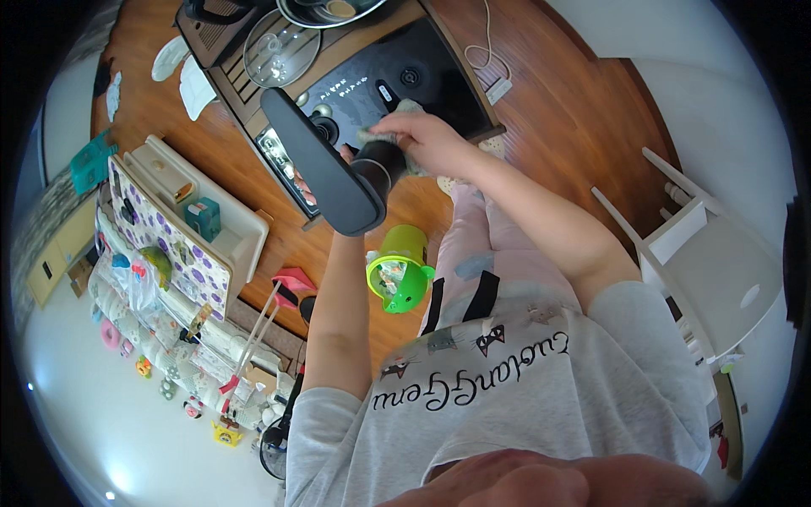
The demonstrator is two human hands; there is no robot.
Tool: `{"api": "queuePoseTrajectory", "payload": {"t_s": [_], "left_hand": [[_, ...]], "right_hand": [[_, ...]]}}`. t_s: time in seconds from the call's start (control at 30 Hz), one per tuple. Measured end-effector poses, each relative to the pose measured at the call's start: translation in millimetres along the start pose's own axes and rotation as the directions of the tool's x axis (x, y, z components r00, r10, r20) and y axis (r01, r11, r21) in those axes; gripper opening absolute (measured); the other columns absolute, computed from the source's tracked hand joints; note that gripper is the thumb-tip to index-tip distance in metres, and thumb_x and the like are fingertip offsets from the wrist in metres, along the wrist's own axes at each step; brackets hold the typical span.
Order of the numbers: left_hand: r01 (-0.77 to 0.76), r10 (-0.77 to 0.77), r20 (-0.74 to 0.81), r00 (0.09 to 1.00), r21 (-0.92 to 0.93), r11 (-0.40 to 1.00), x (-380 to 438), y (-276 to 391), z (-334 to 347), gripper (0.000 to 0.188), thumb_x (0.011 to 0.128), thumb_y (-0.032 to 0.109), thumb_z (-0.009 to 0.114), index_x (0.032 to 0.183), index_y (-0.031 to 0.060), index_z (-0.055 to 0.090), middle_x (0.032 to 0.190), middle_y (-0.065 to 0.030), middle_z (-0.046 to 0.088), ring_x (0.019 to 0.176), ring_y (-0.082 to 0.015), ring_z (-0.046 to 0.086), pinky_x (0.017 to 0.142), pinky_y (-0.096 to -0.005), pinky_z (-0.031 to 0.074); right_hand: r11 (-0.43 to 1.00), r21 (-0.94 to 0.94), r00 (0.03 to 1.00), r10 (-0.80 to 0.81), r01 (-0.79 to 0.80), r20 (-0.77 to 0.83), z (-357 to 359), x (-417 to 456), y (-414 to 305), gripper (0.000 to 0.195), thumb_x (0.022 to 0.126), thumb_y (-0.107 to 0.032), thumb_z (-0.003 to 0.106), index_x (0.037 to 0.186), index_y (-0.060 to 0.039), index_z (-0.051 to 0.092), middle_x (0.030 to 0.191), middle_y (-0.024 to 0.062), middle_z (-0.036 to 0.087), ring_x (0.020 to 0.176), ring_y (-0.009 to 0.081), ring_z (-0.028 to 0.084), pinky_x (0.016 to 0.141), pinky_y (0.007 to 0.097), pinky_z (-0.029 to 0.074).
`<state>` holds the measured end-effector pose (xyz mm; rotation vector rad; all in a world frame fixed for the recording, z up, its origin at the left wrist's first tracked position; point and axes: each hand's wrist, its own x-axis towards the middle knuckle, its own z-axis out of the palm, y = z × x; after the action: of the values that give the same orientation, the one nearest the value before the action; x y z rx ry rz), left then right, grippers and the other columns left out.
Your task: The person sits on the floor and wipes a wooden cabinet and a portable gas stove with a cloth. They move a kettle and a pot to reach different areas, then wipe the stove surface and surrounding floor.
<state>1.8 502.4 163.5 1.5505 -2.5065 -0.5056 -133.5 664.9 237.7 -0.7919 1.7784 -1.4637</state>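
My left hand (305,185) grips a black object (317,152) with a long rounded flat part and a short cylindrical neck; most of that hand is hidden behind it. In my right hand (431,136) is a greyish cloth (412,106), pressed around the neck near its dark end. Both hands are above the near part of a wooden tea table (246,114) with a glossy black top (437,63). On the table lie a round glass lid (282,51), small round pieces and a metal pot (329,22) at the far edge.
Below the hands stands a green bin (405,244) with an animal-shaped lid. A white power strip (498,90) and its cord lie on the wooden floor to the right. At left are a white cabinet (244,253) and a pink-and-white long-handled tool (253,336); a white chair (716,279) stands right.
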Motion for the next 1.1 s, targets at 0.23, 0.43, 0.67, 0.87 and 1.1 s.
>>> {"api": "queuePoseTrajectory", "payload": {"t_s": [0.23, 0.43, 0.67, 0.87, 1.1], "left_hand": [[-0.208, 0.245, -0.271, 0.931, 0.159, 0.965, 0.3, -36.0, 17.4, 0.049, 0.091, 0.037, 0.047, 0.119, -0.0034, 0.051, 0.117, -0.0212, 0.054, 0.100, -0.0353, 0.057, 0.078, -0.0440, 0.048], [-0.243, 0.379, -0.211, 0.901, 0.478, 0.844, -7.3, 24.9, -24.9, 0.055, 0.091, 0.039, 0.048, 0.125, -0.0044, 0.046, 0.123, -0.0184, 0.050, 0.113, -0.0327, 0.050, 0.090, -0.0396, 0.042], [-0.107, 0.112, -0.022, 0.993, 0.170, 0.980, -13.5, 21.3, -31.5, 0.061, 0.086, 0.040, 0.054, 0.133, 0.0036, 0.040, 0.135, -0.0206, 0.038, 0.127, -0.0333, 0.035, 0.102, -0.0429, 0.029], [-0.126, 0.116, 0.055, 0.992, 0.264, 0.956, -7.6, 13.0, -22.8, 0.062, 0.083, 0.041, 0.057, 0.134, 0.0107, 0.038, 0.136, -0.0212, 0.038, 0.127, -0.0343, 0.035, 0.102, -0.0437, 0.029], [-0.173, 0.181, 0.010, 0.983, 0.357, 0.918, -5.6, -18.3, 2.6, 0.063, 0.081, 0.042, 0.059, 0.135, 0.0179, 0.037, 0.135, -0.0215, 0.038, 0.127, -0.0350, 0.036, 0.101, -0.0446, 0.030]], "right_hand": [[0.922, 0.386, 0.926, -0.129, -0.020, 0.356, -16.3, 28.3, -45.6, 0.036, 0.083, 0.002, 0.044, 0.112, -0.0055, 0.063, 0.103, 0.0095, 0.065, 0.096, 0.0186, 0.059, 0.088, 0.0281, 0.044], [0.987, -0.117, 0.761, 0.160, -0.111, 0.629, 0.0, 83.0, -17.5, 0.034, 0.084, -0.015, 0.042, 0.107, -0.0041, 0.065, 0.101, 0.0135, 0.066, 0.094, 0.0240, 0.062, 0.086, 0.0320, 0.045], [0.984, -0.133, 0.987, 0.133, -0.121, 0.089, 8.7, 38.7, 9.8, 0.030, 0.087, -0.014, 0.046, 0.110, -0.0015, 0.061, 0.104, 0.0188, 0.064, 0.098, 0.0332, 0.061, 0.086, 0.0347, 0.047], [0.973, 0.083, 0.926, 0.230, -0.215, -0.299, 27.3, -35.2, -6.1, 0.047, 0.080, 0.010, 0.050, 0.127, 0.0026, 0.045, 0.115, 0.0177, 0.058, 0.107, 0.0255, 0.057, 0.090, 0.0308, 0.044], [0.620, 0.756, 0.797, 0.555, -0.208, -0.236, 58.2, -63.4, -44.4, 0.046, 0.075, 0.019, 0.054, 0.116, 0.0004, 0.048, 0.115, 0.0091, 0.055, 0.106, 0.0178, 0.054, 0.095, 0.0309, 0.043]]}}
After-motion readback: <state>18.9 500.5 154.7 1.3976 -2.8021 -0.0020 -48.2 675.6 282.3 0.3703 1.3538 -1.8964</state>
